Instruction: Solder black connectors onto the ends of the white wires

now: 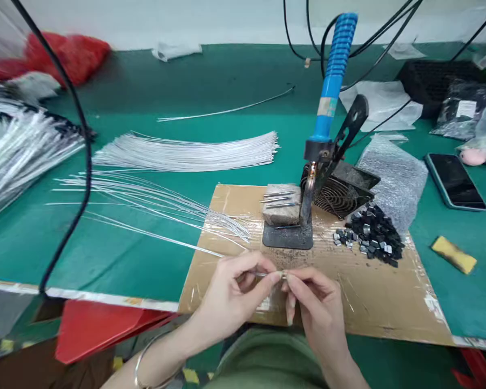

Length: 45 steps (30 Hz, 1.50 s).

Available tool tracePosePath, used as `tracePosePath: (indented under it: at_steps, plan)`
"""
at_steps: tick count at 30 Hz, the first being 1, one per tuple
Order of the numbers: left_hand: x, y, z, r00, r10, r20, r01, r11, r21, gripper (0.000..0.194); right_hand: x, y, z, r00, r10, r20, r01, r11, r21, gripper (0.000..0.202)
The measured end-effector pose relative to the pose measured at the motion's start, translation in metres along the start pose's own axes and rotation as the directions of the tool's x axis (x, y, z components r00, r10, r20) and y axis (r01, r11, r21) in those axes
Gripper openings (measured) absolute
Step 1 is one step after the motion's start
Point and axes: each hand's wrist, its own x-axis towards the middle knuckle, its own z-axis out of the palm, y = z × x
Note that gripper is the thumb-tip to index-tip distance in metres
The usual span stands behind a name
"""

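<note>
Over the front of a cardboard sheet (pixel 372 302), my left hand (pixel 241 289) pinches a thin white wire (pixel 208 250) near its end; the rest trails off to the left. My right hand (pixel 318 302) meets it fingertip to fingertip, closed on something too small to make out. Just behind my hands stands a soldering iron with a blue handle (pixel 335 75), upright in its stand (pixel 287 237). Beside it a grey block (pixel 281 213) bears several thin metal rods. Small black parts (pixel 378 235) lie in a pile at the right of the cardboard.
Loose white wires (pixel 166 200) and a neat bundle (pixel 190 153) lie left of the iron; a larger heap (pixel 20 146) is at the far left. A black cable (pixel 87 162) hangs in front. At right are a small fan (pixel 336 197), a phone (pixel 456 181) and a yellow sponge (pixel 453 254).
</note>
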Motion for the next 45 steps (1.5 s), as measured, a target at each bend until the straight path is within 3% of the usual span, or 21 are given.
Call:
tracePosePath:
  at_steps: [12,21,28,39,45]
  plan:
    - [0.001,0.008,-0.005,0.999,-0.006,0.045,0.008,0.999,-0.047,0.023,0.002,-0.012,0.002,0.998,0.052,0.028,-0.053,0.999,0.009,0.012]
    - [-0.003,-0.003,0.003,0.997,0.02,-0.079,-0.025,0.997,-0.068,0.021,0.004,-0.009,0.007,0.999,0.041,-0.017,-0.04,0.998,0.057,0.017]
    - [-0.006,-0.008,0.012,0.975,0.099,-0.2,-0.098,0.995,0.014,0.017,0.004,-0.007,0.013,0.997,0.02,-0.07,-0.014,0.996,0.087,0.018]
    - [-0.007,-0.008,0.014,0.972,0.039,-0.232,-0.057,0.996,-0.071,0.018,0.004,-0.004,0.012,0.996,-0.017,-0.084,0.023,0.997,0.067,0.022]
    - [-0.008,-0.007,0.015,0.972,0.031,-0.234,-0.054,0.994,-0.092,0.018,0.003,0.002,0.009,0.996,-0.044,-0.083,0.047,0.999,0.027,0.012]
